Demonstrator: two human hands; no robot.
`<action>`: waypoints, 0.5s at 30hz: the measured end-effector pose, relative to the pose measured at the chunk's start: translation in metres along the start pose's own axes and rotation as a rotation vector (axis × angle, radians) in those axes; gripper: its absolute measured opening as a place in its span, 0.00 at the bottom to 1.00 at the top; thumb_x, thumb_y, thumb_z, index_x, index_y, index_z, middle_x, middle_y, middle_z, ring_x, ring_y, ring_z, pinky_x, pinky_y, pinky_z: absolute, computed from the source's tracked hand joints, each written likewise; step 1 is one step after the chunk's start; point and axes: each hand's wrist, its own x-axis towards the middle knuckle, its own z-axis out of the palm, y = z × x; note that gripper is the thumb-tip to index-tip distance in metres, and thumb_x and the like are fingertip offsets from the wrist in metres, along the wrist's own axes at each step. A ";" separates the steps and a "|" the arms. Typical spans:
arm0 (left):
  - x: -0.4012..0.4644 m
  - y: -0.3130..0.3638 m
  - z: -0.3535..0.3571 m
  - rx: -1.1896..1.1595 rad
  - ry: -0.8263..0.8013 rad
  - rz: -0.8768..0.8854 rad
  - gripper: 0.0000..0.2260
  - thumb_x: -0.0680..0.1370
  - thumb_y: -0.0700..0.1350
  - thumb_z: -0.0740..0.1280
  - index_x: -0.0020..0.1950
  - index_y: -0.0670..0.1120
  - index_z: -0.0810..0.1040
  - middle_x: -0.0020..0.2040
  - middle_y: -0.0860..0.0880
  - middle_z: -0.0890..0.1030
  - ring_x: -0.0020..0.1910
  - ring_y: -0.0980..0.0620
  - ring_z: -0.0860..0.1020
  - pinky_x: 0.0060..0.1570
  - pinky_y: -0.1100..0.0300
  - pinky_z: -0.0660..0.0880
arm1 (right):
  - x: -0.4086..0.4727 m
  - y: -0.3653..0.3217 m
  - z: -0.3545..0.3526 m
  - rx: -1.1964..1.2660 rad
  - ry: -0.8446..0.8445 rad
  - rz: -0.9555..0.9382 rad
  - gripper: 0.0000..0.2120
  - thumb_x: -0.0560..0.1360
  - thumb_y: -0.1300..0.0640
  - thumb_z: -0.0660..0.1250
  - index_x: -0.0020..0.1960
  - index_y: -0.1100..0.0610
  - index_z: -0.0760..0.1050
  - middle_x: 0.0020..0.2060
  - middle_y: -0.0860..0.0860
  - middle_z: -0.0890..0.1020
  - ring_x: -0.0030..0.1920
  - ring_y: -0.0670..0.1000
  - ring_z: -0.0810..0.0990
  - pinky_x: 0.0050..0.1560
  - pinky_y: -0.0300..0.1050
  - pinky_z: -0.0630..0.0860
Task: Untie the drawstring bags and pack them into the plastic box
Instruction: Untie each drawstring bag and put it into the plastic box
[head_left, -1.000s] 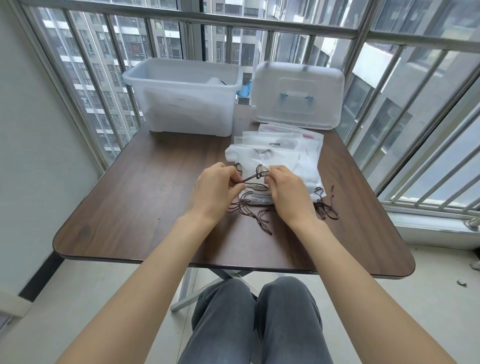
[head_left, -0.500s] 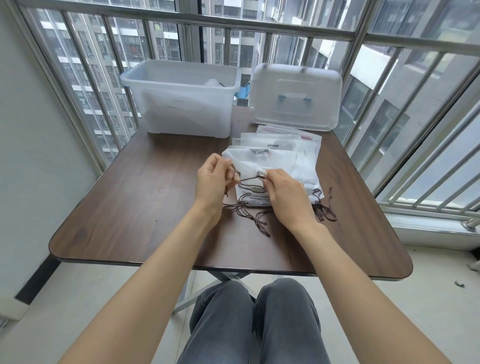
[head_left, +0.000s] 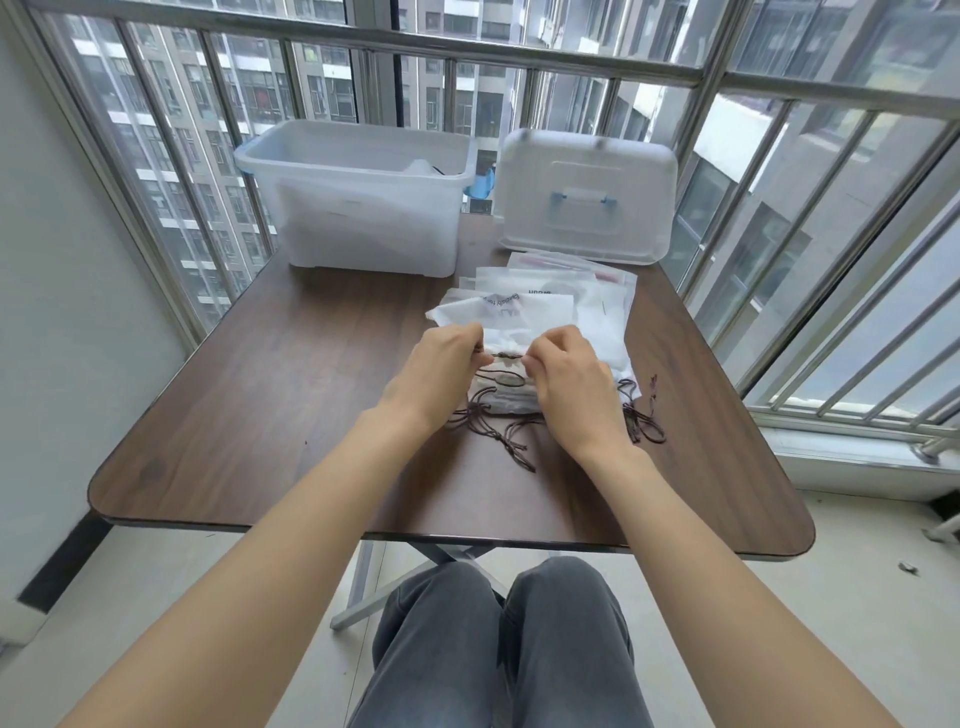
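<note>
We sit at a dark wood-grain table (head_left: 234, 415); our left hand (head_left: 441, 371) and right hand (head_left: 569, 387) pinch the top white drawstring bag (head_left: 511, 319) of the pile. Beyond stand the open plastic box (head_left: 358, 202), its lid (head_left: 587, 197), and the balcony railing (head_left: 571, 57).

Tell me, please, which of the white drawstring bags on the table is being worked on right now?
The top bag at the front of the pile: both the left hand and the right hand pinch its dark cord at the gathered mouth. The other bags lie flat behind it, untouched.
</note>
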 end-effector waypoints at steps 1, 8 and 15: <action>-0.001 0.000 0.001 0.003 0.015 0.009 0.08 0.78 0.41 0.65 0.44 0.36 0.74 0.43 0.39 0.79 0.43 0.39 0.75 0.43 0.49 0.72 | 0.001 0.000 0.000 -0.015 0.022 0.004 0.09 0.79 0.55 0.59 0.48 0.59 0.75 0.53 0.53 0.74 0.52 0.55 0.73 0.48 0.49 0.67; -0.005 -0.001 0.000 0.033 0.082 0.005 0.09 0.79 0.37 0.61 0.40 0.44 0.66 0.44 0.39 0.78 0.44 0.38 0.74 0.39 0.56 0.61 | 0.001 0.006 0.000 -0.026 0.085 0.008 0.07 0.77 0.61 0.62 0.41 0.60 0.75 0.47 0.55 0.71 0.48 0.56 0.68 0.43 0.46 0.60; -0.010 -0.008 -0.002 -0.009 0.091 -0.012 0.08 0.78 0.38 0.62 0.39 0.38 0.71 0.42 0.38 0.79 0.43 0.38 0.74 0.38 0.55 0.64 | 0.002 0.002 0.003 0.043 0.083 0.073 0.10 0.78 0.60 0.61 0.41 0.63 0.75 0.47 0.55 0.71 0.47 0.55 0.68 0.44 0.44 0.57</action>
